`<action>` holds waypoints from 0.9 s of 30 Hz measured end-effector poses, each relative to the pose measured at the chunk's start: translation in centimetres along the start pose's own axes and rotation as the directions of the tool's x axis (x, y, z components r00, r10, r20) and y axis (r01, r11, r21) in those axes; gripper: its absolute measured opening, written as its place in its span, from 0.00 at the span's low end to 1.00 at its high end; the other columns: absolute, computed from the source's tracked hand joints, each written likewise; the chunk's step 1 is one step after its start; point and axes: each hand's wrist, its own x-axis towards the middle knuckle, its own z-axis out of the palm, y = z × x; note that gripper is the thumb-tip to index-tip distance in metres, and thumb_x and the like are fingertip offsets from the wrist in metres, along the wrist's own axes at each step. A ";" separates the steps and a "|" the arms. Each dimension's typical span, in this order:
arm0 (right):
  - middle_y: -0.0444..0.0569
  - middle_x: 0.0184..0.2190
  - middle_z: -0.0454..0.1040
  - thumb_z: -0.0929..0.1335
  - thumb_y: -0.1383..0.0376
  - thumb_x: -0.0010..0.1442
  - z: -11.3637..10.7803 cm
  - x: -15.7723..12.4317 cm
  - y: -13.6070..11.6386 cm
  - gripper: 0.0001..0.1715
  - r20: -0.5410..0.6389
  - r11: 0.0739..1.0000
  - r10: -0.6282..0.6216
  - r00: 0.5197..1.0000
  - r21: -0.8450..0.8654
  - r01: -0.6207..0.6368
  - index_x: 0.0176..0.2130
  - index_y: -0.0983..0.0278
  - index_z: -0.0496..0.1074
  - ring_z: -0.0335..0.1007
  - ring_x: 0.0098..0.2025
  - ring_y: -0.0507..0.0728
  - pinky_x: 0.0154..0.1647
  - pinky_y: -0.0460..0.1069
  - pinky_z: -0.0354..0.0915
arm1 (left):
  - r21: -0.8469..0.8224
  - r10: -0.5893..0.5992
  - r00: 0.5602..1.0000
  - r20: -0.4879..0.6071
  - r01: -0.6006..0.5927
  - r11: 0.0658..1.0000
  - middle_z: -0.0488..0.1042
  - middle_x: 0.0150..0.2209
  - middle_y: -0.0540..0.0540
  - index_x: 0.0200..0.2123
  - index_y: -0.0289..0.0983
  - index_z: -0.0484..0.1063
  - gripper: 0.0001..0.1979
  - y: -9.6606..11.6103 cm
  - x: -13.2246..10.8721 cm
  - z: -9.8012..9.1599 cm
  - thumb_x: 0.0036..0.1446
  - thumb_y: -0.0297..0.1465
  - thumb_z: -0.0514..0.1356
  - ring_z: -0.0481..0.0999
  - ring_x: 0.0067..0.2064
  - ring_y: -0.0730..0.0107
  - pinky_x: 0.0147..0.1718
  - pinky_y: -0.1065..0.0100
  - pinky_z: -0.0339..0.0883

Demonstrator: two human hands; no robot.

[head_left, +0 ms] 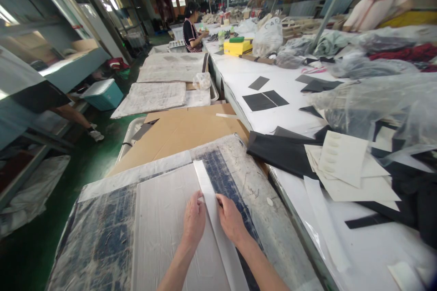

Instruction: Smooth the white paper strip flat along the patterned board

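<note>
My left hand (194,219) flat, fingers together on a smooth white sheet (164,232), my right hand (231,219) at three o'clock of it, fingers pressed onto a long narrow white strip (214,209), worn blue gridded cutting mat (102,241) beneath, brown cardboard (184,132) at twelve o'clock.
</note>
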 end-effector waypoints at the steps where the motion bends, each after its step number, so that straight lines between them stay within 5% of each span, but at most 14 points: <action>1: 0.53 0.52 0.75 0.58 0.69 0.65 0.0 0.0 0.0 0.21 -0.001 1.000 -0.001 1.000 -0.001 0.001 0.55 0.62 0.69 0.69 0.54 0.61 0.56 0.56 0.65 | 0.005 0.001 1.000 0.003 -0.001 1.000 0.76 0.51 0.40 0.52 0.40 0.67 0.16 0.1 0.0 -0.1 0.61 0.29 0.49 0.74 0.53 0.60 0.52 0.55 0.66; 15: 0.54 0.50 0.76 0.58 0.68 0.66 0.2 -0.4 0.1 0.22 -0.027 1.000 0.000 1.000 0.007 0.000 0.55 0.64 0.69 0.71 0.53 0.62 0.55 0.56 0.67 | 0.110 0.052 0.997 0.060 -0.058 0.992 0.75 0.47 0.41 0.50 0.39 0.67 0.15 -0.8 1.3 -1.7 0.61 0.29 0.49 0.76 0.42 0.62 0.45 0.58 0.68; 27: 0.58 0.54 0.73 0.58 0.71 0.62 0.8 -1.7 1.7 0.23 -0.098 1.000 -0.022 0.995 0.019 0.024 0.55 0.66 0.67 0.69 0.57 0.62 0.60 0.60 0.65 | 0.221 0.243 0.960 0.140 -0.269 0.937 0.71 0.41 0.43 0.40 0.40 0.74 0.11 -0.5 9.2 -3.2 0.60 0.28 0.53 0.73 0.44 0.60 0.48 0.57 0.66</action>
